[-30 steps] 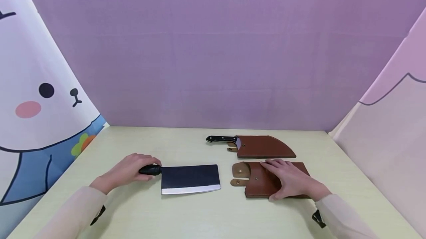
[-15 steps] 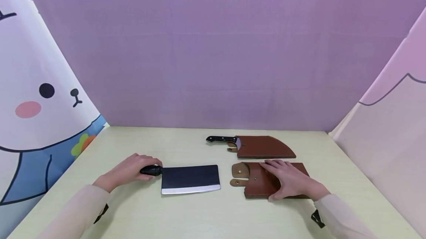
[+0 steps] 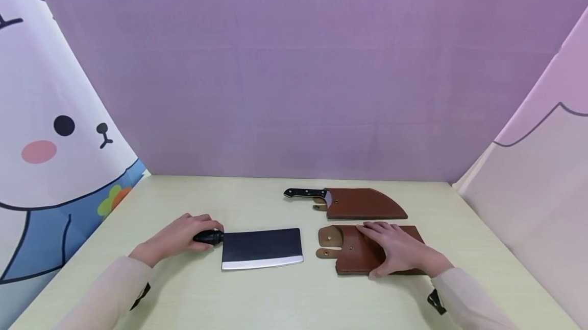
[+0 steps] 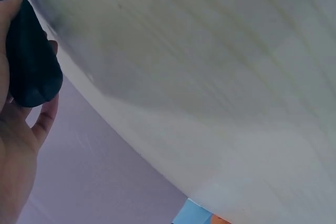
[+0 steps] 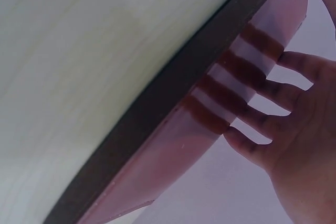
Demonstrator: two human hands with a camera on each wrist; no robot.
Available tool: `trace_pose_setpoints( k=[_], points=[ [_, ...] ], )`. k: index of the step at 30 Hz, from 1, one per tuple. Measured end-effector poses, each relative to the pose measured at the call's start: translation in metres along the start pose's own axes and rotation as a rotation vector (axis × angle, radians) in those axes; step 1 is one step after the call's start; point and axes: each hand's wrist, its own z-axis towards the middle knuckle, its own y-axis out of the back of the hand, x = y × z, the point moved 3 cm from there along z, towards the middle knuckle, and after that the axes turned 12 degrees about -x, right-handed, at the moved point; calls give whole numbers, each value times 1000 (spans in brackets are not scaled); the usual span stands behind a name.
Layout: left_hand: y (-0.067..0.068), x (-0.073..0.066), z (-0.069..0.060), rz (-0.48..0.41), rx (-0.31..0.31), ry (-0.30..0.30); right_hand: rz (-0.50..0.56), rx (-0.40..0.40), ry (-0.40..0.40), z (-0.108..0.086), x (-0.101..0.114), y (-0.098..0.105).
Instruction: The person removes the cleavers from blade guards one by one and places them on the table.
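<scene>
My left hand (image 3: 179, 238) grips the black handle (image 3: 209, 237) of a wide cleaver (image 3: 262, 248), whose dark blade points right with its bright edge toward me. In the left wrist view the fingers wrap the handle (image 4: 32, 61). The right hand (image 3: 404, 251) lies across a brown leather sheath (image 3: 349, 258), fingers spread over its top and thumb at the near edge. Its two tan straps (image 3: 331, 236) stick out on the left, unfastened. In the right wrist view several fingertips touch the sheath's face (image 5: 178, 150). A gap separates blade and sheath.
Behind the right hand's sheath lies a second brown sheath (image 3: 363, 204) with a knife in it, its black riveted handle (image 3: 305, 193) pointing left. A purple backdrop (image 3: 294, 74) rises at the table's (image 3: 257, 299) far edge, with printed cloth (image 3: 59, 177) on the left.
The left hand has shifted very slightly right along the cleaver's handle. The right hand keeps its place on the sheath, and the rest looks the same.
</scene>
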Motion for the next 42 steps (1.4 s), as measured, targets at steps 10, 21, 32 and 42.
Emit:
trace_pose_setpoints(
  k=[10, 21, 32, 42],
  points=[
    [-4, 1, -3, -1, -28, -19, 11, 19, 4, 1, -2, -2],
    [-4, -1, -1, 41, -35, -28, 39, 21, 14, 2, -4, -2],
    [0, -5, 6, 47, 48, 18, 42, 23, 13, 2, -3, -1],
    [5, -14, 20, 6, 26, -2, 50, -32, 44, 5, -4, 4]
  ],
)
